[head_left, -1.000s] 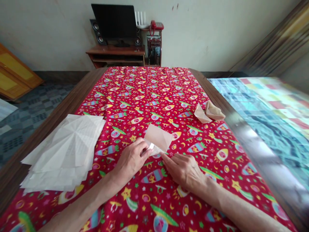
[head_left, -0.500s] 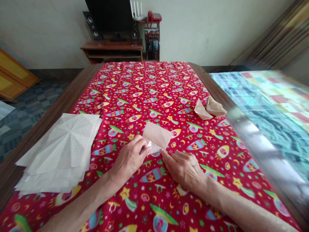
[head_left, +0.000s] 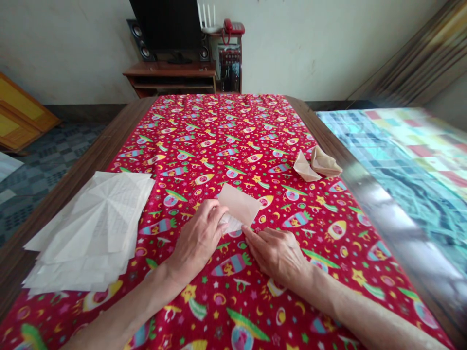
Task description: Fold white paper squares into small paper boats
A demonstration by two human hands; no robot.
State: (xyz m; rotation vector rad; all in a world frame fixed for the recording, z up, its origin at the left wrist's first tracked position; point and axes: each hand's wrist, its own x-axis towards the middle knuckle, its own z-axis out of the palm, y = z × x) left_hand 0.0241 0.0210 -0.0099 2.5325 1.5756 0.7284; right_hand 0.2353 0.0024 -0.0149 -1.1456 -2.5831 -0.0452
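Observation:
A small piece of folded paper (head_left: 240, 204) lies on the red patterned cloth in front of me, tan on its upper part with a paler, printed-looking flap at the lower edge. My left hand (head_left: 204, 231) pinches the left end of that paper, thumb and fingers closed over its corner. At the paper's lower right corner, my right hand (head_left: 279, 250) rests on the cloth with its index finger stretched out and touching the edge. The other fingers of this hand are loosely bent, with nothing visible in them.
To the left lies a stack of creased white paper sheets (head_left: 91, 233). Two folded tan paper pieces, one (head_left: 305, 166) beside another (head_left: 324, 163), sit at the right. The red cloth (head_left: 219, 131) covers a wooden table (head_left: 105, 146). A monitor (head_left: 168, 24) stands beyond.
My left hand's fingers have shifted up slightly over the left end of the paper, and its pale flap shows differently. The right hand stays in place.

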